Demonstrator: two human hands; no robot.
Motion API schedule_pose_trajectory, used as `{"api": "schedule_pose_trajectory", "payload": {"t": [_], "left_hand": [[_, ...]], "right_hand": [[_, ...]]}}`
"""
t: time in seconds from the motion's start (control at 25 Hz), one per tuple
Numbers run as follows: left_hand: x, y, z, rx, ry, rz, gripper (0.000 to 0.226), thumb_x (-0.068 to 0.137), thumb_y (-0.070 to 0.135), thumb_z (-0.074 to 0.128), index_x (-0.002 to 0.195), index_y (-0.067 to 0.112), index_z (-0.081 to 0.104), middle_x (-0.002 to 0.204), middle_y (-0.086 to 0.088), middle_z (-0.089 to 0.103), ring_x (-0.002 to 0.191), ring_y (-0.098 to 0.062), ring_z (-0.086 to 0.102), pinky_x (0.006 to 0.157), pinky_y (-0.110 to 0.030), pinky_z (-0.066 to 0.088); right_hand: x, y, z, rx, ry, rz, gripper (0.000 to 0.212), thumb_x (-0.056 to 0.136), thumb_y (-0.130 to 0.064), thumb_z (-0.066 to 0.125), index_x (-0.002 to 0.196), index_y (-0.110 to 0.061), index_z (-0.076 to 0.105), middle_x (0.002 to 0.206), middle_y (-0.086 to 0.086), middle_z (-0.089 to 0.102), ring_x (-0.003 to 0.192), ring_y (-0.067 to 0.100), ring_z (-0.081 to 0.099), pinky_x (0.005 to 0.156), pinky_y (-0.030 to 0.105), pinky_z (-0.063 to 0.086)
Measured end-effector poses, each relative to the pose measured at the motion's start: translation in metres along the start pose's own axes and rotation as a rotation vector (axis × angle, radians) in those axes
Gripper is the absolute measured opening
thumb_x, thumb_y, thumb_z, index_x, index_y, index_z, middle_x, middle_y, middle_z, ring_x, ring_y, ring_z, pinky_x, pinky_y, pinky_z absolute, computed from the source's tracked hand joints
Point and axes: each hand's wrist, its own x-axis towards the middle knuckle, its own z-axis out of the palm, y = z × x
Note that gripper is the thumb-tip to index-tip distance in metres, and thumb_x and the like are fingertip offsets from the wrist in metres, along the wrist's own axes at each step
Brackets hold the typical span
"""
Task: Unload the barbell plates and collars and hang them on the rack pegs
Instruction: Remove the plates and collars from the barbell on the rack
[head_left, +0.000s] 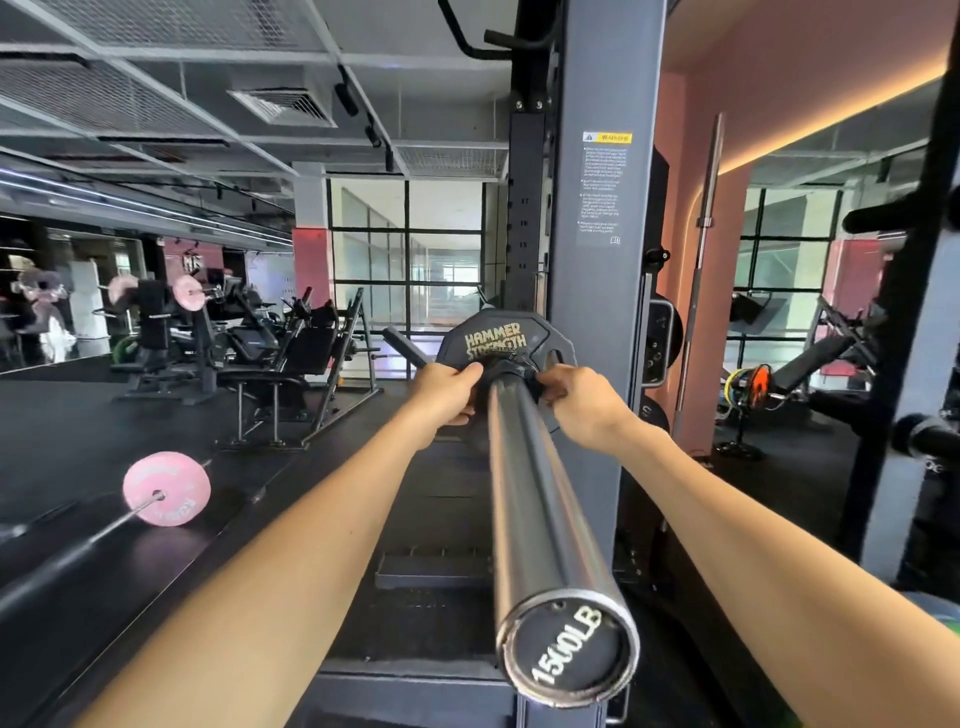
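Note:
A steel barbell sleeve (524, 483) runs away from me, its end cap marked 1500LB close to the camera. At its far end sits a black Hammer Strength plate (491, 332), with a black collar (511, 370) clamped against it. My left hand (449, 392) grips the collar's left side. On the collar's right side my right hand (582, 402) holds it with fingers curled. Both hands hide most of the collar.
The grey rack upright (605, 234) stands just right of the plate, with black plates (662, 338) hung behind it. Rack pegs (930, 434) jut out at the far right. A pink-plated barbell (166, 488) lies on the floor to the left. Machines fill the background.

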Motion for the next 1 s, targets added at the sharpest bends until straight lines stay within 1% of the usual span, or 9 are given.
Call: {"api": "schedule_pose_trajectory", "payload": {"t": [0.2,0.32,0.4,0.48,0.56,0.68,0.76,0.88,1.0], "left_hand": [[-0.001,0.003,0.002,-0.033,-0.077,-0.007,0.038,0.098,0.042,0.047,0.107,0.01,0.064,0.108,-0.012,0.066,0.086,-0.026,0.068,0.066,-0.034,0.061],[-0.001,0.014,0.003,0.103,-0.092,0.037,0.036,0.098,0.047,0.041,0.102,0.015,0.058,0.109,-0.012,0.064,0.09,-0.03,0.068,0.073,-0.043,0.062],[-0.004,0.022,0.003,0.182,-0.144,0.013,0.036,0.1,0.049,0.034,0.107,0.018,0.051,0.101,-0.011,0.061,0.084,-0.031,0.069,0.067,-0.04,0.062],[-0.009,0.029,0.005,0.21,-0.195,-0.062,0.037,0.1,0.052,0.028,0.114,0.021,0.045,0.092,-0.01,0.059,0.074,-0.029,0.069,0.06,-0.035,0.061],[-0.005,0.03,0.009,0.236,-0.205,-0.076,0.044,0.098,0.055,0.025,0.12,0.021,0.043,0.095,-0.013,0.063,0.072,-0.03,0.07,0.063,-0.037,0.061],[0.005,0.026,0.013,0.191,-0.242,-0.138,0.056,0.092,0.059,0.024,0.123,0.018,0.047,0.096,-0.021,0.071,0.07,-0.034,0.073,0.069,-0.048,0.061],[0.008,0.023,0.015,0.094,-0.281,-0.199,0.062,0.088,0.062,0.028,0.122,0.016,0.052,0.093,-0.019,0.072,0.066,-0.032,0.073,0.062,-0.044,0.061],[0.012,0.022,0.017,-0.067,-0.324,-0.209,0.047,0.093,0.053,0.038,0.113,0.014,0.055,0.084,-0.011,0.068,0.066,-0.02,0.067,0.052,-0.031,0.056],[0.013,0.022,0.02,-0.136,-0.295,-0.182,0.029,0.094,0.043,0.047,0.109,0.019,0.046,0.082,-0.007,0.061,0.071,-0.018,0.06,0.06,-0.03,0.052]], "right_hand": [[-0.007,0.004,0.0,-0.001,0.004,0.019,0.051,0.083,0.002,0.037,0.123,-0.015,0.064,0.119,0.004,0.068,0.111,0.024,0.061,0.099,0.035,0.048],[-0.007,-0.002,-0.007,-0.022,0.037,0.091,0.028,0.09,-0.018,0.041,0.088,-0.014,0.069,0.091,0.005,0.071,0.086,0.03,0.063,0.078,0.037,0.051],[-0.002,-0.014,-0.014,0.006,0.056,0.182,0.047,0.094,-0.048,0.04,0.068,-0.012,0.057,0.068,0.004,0.063,0.065,0.031,0.063,0.067,0.033,0.051],[0.009,-0.025,-0.017,0.008,0.022,0.264,0.071,0.084,-0.074,0.034,0.07,-0.009,0.056,0.065,0.008,0.065,0.058,0.031,0.068,0.068,0.037,0.058],[0.018,-0.036,-0.015,0.014,-0.029,0.325,0.082,0.073,-0.085,0.036,0.079,-0.006,0.059,0.071,0.012,0.068,0.059,0.032,0.07,0.069,0.041,0.061],[0.029,-0.05,-0.008,0.041,-0.012,0.377,0.073,0.069,-0.083,0.046,0.074,-0.011,0.055,0.074,0.01,0.066,0.066,0.031,0.07,0.074,0.039,0.06],[0.036,-0.052,-0.004,0.011,0.014,0.368,0.062,0.076,-0.073,0.047,0.081,-0.011,0.059,0.081,0.008,0.064,0.079,0.031,0.069,0.078,0.036,0.057],[0.044,-0.05,-0.003,-0.087,-0.007,0.263,0.049,0.086,-0.053,0.039,0.103,-0.014,0.062,0.096,0.009,0.061,0.092,0.033,0.063,0.08,0.035,0.051],[0.045,-0.047,-0.006,-0.141,-0.007,0.194,0.04,0.089,-0.044,0.037,0.094,-0.011,0.06,0.091,0.011,0.058,0.081,0.032,0.058,0.069,0.032,0.045]]}}
